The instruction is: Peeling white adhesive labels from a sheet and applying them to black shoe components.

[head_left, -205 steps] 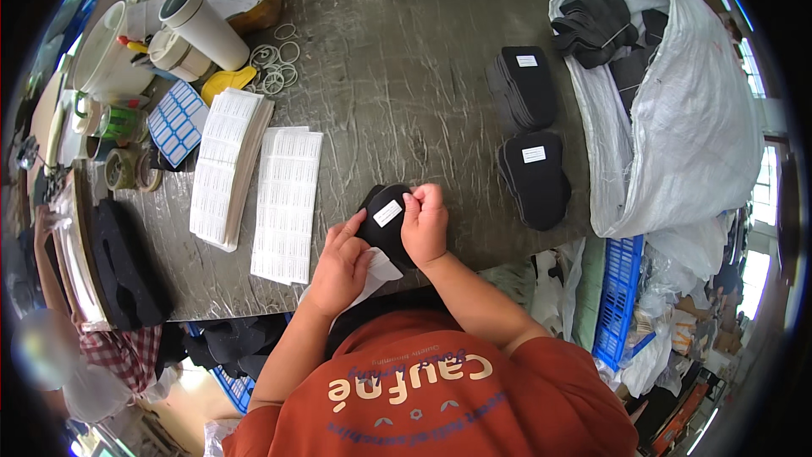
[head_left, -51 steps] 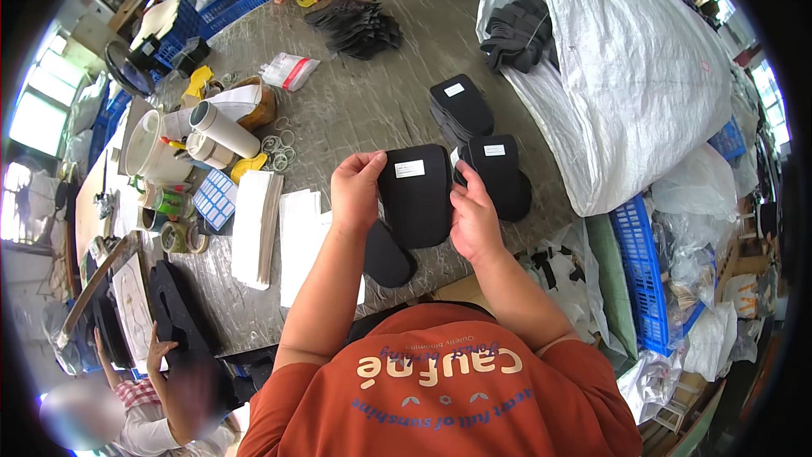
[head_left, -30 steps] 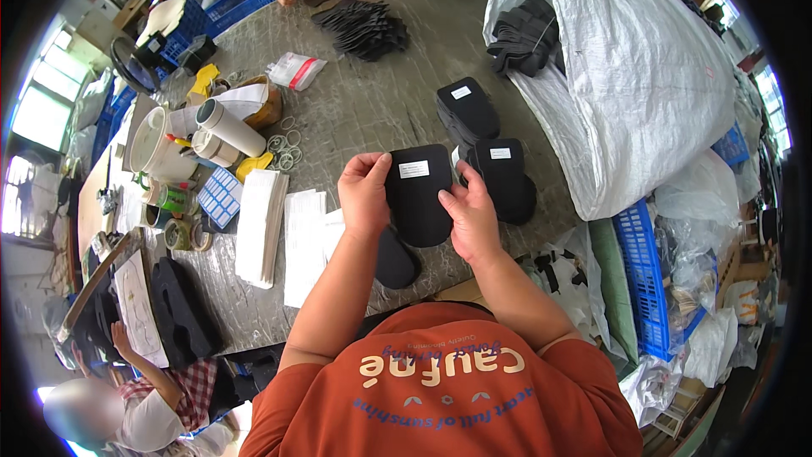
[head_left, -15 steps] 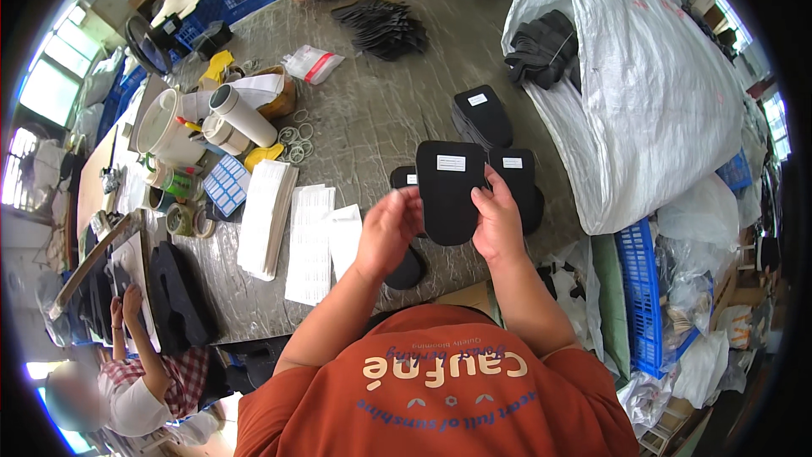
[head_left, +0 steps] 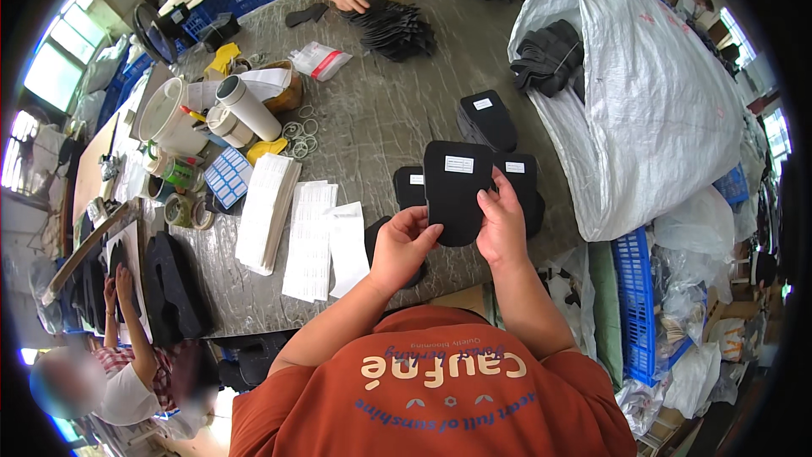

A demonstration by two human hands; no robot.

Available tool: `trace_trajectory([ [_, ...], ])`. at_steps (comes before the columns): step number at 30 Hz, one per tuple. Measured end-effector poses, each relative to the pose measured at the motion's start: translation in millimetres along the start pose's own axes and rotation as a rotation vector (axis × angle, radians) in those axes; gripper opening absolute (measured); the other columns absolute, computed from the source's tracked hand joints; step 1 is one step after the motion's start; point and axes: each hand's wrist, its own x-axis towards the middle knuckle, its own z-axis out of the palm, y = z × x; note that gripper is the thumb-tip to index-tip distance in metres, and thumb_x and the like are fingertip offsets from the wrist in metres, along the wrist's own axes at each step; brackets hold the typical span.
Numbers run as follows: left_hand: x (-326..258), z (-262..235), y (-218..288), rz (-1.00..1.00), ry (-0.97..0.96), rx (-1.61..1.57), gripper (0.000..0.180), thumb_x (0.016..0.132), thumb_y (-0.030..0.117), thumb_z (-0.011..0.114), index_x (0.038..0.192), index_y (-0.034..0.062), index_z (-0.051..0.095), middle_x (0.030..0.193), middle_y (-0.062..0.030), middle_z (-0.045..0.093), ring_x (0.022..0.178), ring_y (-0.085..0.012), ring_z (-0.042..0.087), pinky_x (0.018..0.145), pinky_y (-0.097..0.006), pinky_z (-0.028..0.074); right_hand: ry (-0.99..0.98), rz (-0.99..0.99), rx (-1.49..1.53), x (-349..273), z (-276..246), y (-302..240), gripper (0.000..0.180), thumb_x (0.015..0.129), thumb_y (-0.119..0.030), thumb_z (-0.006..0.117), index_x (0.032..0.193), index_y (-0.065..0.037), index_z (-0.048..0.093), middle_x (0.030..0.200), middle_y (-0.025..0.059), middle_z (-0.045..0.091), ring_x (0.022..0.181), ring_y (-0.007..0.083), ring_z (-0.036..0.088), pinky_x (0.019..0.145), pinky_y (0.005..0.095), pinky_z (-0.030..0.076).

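I hold the black foam pad (head_left: 455,190) up off the tabletop (head_left: 381,110), white label facing me so I can check it. My left hand (head_left: 404,245) pinches its lower left edge, my right hand (head_left: 502,224) grips its right edge. Labelled pads (head_left: 486,118) lie just behind it; label sheets (head_left: 309,241) left of it.

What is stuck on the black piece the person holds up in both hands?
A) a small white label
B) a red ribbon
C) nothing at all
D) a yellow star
A: the black insole-shaped piece, held between the left hand and right hand, bears a small white label near its top edge.
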Motion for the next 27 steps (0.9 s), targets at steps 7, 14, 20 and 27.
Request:
trace_trajectory([
  [7,-6,6,1,0.089,-0.068,-0.072,0.029,0.083,0.002,0.069,0.11,-0.0037,0.059,0.092,-0.0053,0.066,0.079,-0.0084,0.061,0.07,-0.022,0.053,-0.077,0.162,0.121,-2,-4,-9,0.048,0.092,-0.001,0.042,0.139,0.0,0.032,0.127,0.0147,0.052,0.117,0.0242,0.054,0.101,0.0397,0.043],
  [14,-6,-1,0,0.085,-0.075,0.118,0.029,0.086,0.004,0.067,0.111,-0.0044,0.057,0.09,-0.0051,0.066,0.079,-0.0092,0.061,0.071,-0.023,0.052,-0.016,0.091,0.025,9,-27,-15,0.047,0.091,0.001,0.044,0.137,0.001,0.036,0.126,0.0146,0.053,0.112,0.0222,0.056,0.098,0.0371,0.045],
  [20,-8,-20,-6,-0.07,-0.107,0.465,0.03,0.086,0.011,0.068,0.11,-0.0038,0.06,0.094,-0.0058,0.066,0.084,-0.0103,0.062,0.077,-0.025,0.051,0.218,-0.15,-0.679,49,-90,-46,0.052,0.087,0.008,0.049,0.137,-0.002,0.037,0.1,0.01,0.059,0.09,0.0166,0.059,0.083,0.0313,0.049],
  [27,-10,-26,-28,-0.081,-0.182,0.577,0.028,0.086,0.012,0.067,0.108,-0.0041,0.06,0.094,-0.0084,0.067,0.085,-0.0115,0.062,0.077,-0.026,0.051,0.243,-0.12,-1.102,67,-108,-42,0.052,0.085,0.007,0.054,0.134,-0.001,0.041,0.098,0.0094,0.06,0.089,0.0157,0.058,0.081,0.0291,0.047],
])
